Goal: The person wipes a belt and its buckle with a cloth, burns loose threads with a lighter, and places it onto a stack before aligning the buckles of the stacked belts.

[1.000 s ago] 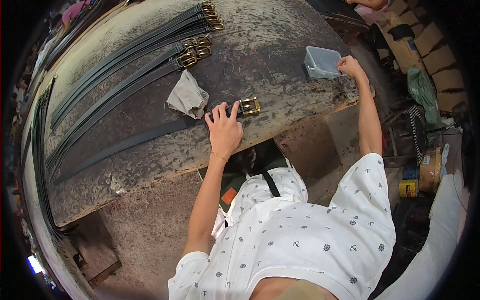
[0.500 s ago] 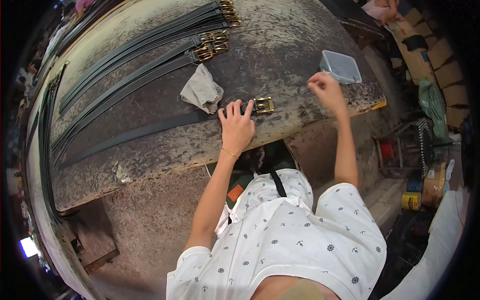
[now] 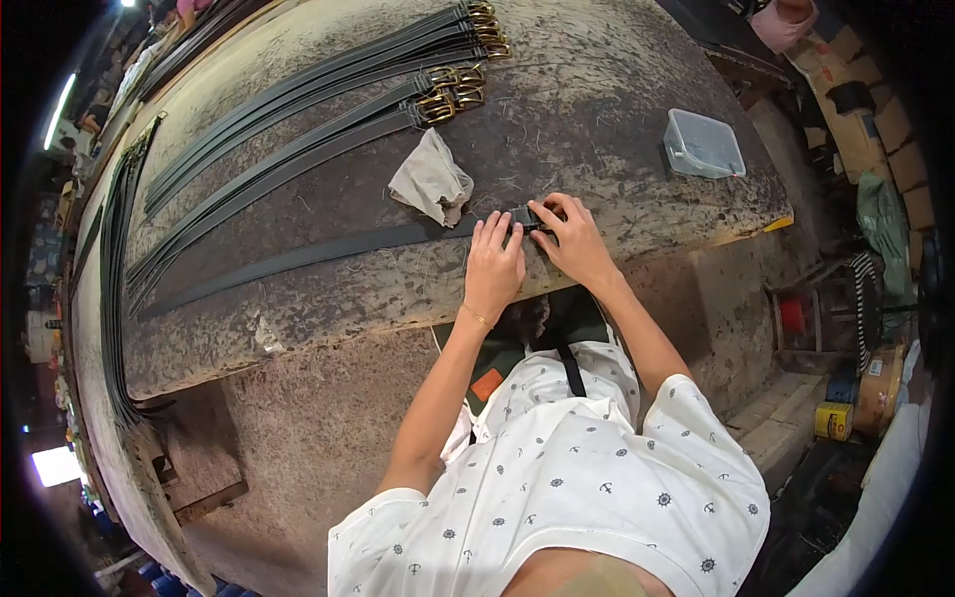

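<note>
A dark belt (image 3: 328,250) lies flat along the front part of the worn table, its buckle end between my hands. My left hand (image 3: 494,261) rests on the belt just left of the buckle end, fingers pressed down on the strap. At the buckle end, my right hand (image 3: 574,239) has its thumb and fingers closed on the belt and covers the buckle. A crumpled grey cloth (image 3: 432,179) sits just behind the strap, near my left hand.
Belts with brass buckles (image 3: 438,107) lie in bundles at the back left. More straps (image 3: 119,259) hang over the table's left end. A clear plastic box (image 3: 704,146) stands at the right. Another person's part (image 3: 783,24) shows at the top right.
My right hand has come down from above the table's right part onto the buckle end, hiding the buckle. My left hand stays on the strap. The whole view has shifted slightly.
</note>
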Motion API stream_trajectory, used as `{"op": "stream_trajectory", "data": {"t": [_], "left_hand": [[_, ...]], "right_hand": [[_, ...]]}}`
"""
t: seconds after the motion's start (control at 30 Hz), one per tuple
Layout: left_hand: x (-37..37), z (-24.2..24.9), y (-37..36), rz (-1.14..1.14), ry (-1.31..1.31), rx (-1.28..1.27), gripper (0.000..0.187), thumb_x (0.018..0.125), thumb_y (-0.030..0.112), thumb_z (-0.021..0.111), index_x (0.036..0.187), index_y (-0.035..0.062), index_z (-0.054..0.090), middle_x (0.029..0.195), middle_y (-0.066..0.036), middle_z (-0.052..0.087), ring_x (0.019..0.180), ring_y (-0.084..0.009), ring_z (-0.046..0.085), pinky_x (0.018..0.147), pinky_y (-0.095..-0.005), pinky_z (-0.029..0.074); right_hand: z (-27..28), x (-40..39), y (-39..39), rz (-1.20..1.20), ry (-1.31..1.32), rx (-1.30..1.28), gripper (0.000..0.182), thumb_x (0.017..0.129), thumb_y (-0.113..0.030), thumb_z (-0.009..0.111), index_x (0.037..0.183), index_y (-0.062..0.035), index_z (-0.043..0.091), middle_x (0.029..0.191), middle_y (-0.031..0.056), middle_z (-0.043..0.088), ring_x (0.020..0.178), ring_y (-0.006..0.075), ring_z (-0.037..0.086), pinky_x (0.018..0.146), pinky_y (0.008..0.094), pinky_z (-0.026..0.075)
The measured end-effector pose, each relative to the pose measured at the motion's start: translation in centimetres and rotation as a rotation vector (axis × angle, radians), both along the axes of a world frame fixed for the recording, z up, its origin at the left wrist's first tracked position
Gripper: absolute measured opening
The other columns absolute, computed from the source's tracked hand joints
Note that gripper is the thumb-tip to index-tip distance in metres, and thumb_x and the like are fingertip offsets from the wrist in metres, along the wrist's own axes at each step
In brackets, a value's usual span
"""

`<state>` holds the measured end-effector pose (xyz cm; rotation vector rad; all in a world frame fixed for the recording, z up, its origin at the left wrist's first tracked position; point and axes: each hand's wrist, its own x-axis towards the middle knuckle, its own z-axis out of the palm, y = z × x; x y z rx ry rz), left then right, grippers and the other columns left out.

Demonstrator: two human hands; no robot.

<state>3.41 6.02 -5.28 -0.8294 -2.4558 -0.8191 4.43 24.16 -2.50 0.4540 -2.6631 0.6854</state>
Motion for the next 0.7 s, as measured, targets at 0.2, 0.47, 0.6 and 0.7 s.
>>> {"op": "stream_trajectory", "data": {"t": [0.2, 0.47, 0.6, 0.7], "left_hand": [[0.1, 0.1, 0.0, 0.007, -0.005, 0.033, 0.028, 0.083, 0.003, 0.064, 0.109, -0.0035, 0.067, 0.124, -0.022, 0.062, 0.124, -0.0373, 0.055, 0.107, -0.0514, 0.041], [0.1, -0.1, 0.1, 0.010, -0.011, 0.053, 0.026, 0.084, 0.004, 0.063, 0.109, -0.0036, 0.066, 0.123, -0.023, 0.062, 0.124, -0.0375, 0.055, 0.108, -0.0514, 0.041], [-0.1, -0.5, 0.2, 0.009, -0.020, 0.057, 0.028, 0.084, 0.004, 0.063, 0.111, -0.0036, 0.064, 0.124, -0.023, 0.060, 0.124, -0.0380, 0.054, 0.108, -0.0519, 0.041], [0.1, 0.1, 0.2, 0.008, -0.018, 0.054, 0.028, 0.083, 0.005, 0.063, 0.110, -0.0035, 0.064, 0.124, -0.022, 0.060, 0.124, -0.0379, 0.054, 0.108, -0.0518, 0.041]], "right_hand": [[-0.3, 0.4, -0.3, -0.020, 0.037, 0.004, 0.039, 0.088, -0.018, 0.071, 0.126, -0.0152, 0.063, 0.119, 0.0115, 0.055, 0.100, 0.0277, 0.057, 0.089, 0.0426, 0.045], [-0.8, 0.8, -0.4, -0.038, 0.109, -0.061, 0.028, 0.086, -0.014, 0.071, 0.114, -0.0135, 0.071, 0.119, 0.0117, 0.057, 0.103, 0.0277, 0.058, 0.090, 0.0423, 0.047], [-0.9, 0.8, -0.2, -0.009, 0.168, -0.102, 0.023, 0.083, -0.009, 0.072, 0.106, -0.0121, 0.074, 0.118, 0.0116, 0.058, 0.103, 0.0283, 0.059, 0.088, 0.0414, 0.049], [-0.8, 0.9, -0.2, 0.005, 0.178, -0.114, 0.023, 0.080, -0.006, 0.074, 0.103, -0.0113, 0.075, 0.118, 0.0136, 0.059, 0.106, 0.0328, 0.059, 0.089, 0.0414, 0.051]]}}
